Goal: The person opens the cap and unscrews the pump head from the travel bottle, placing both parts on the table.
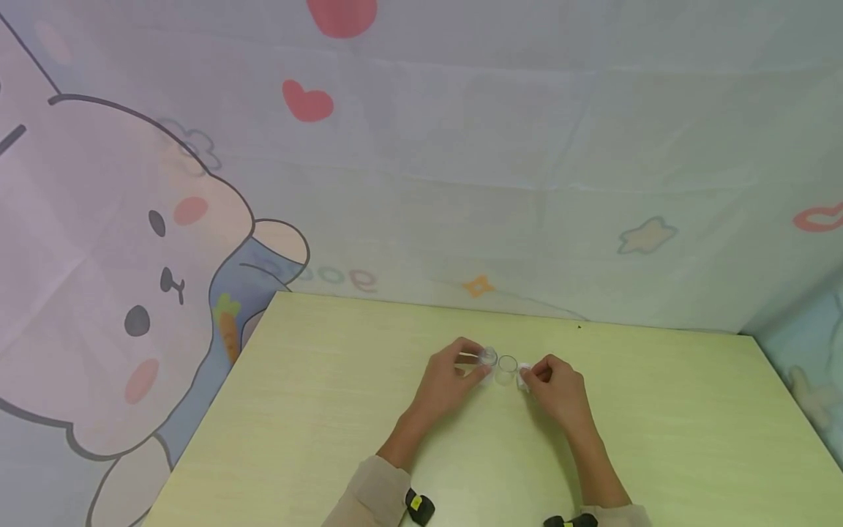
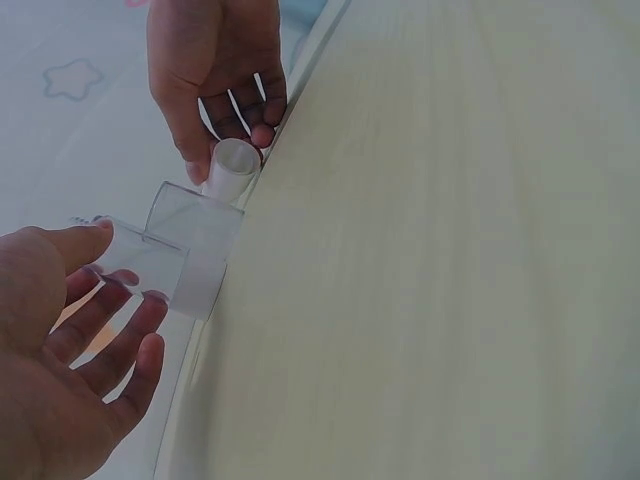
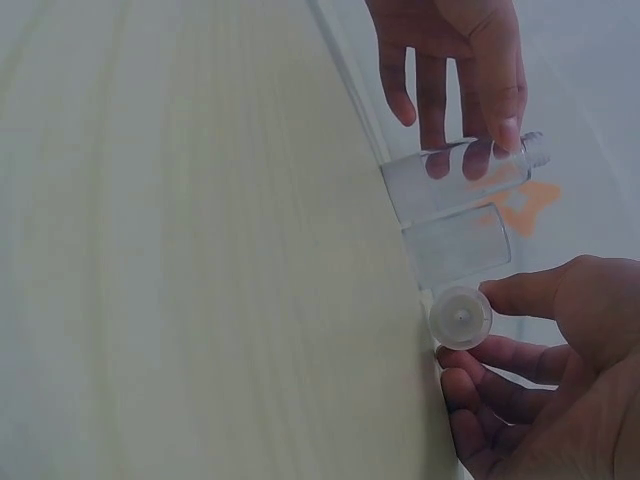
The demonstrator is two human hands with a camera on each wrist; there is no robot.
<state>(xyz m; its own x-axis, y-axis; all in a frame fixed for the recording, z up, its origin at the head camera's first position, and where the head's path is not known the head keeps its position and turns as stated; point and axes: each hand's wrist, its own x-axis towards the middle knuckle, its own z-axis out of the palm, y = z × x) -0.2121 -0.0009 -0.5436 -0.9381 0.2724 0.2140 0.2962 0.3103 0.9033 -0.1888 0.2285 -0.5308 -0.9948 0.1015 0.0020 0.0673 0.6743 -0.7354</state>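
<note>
In the head view, my left hand (image 1: 448, 375) grips a clear bottle (image 1: 487, 357), thumb on one side and fingers on the other. The bottle stands upright, its threaded neck (image 3: 537, 150) uncovered. Close beside it stands a clear, open-topped cylinder (image 1: 506, 372), which neither hand holds. On the other side of the cylinder, my right hand (image 1: 563, 388) pinches a small white cap-like piece (image 3: 461, 318) between thumb and fingers. Its round, hollow end faces the right wrist camera. The left wrist view shows the same white piece (image 2: 233, 168) close to the cylinder.
All three items are on a pale yellow-green table (image 1: 316, 410), nearer its back edge than its front. A printed cloth (image 1: 461, 161) with a rabbit and hearts hangs behind. Black straps with small devices (image 1: 418, 506) sit at the wrists, by beige sleeves (image 1: 375, 487).
</note>
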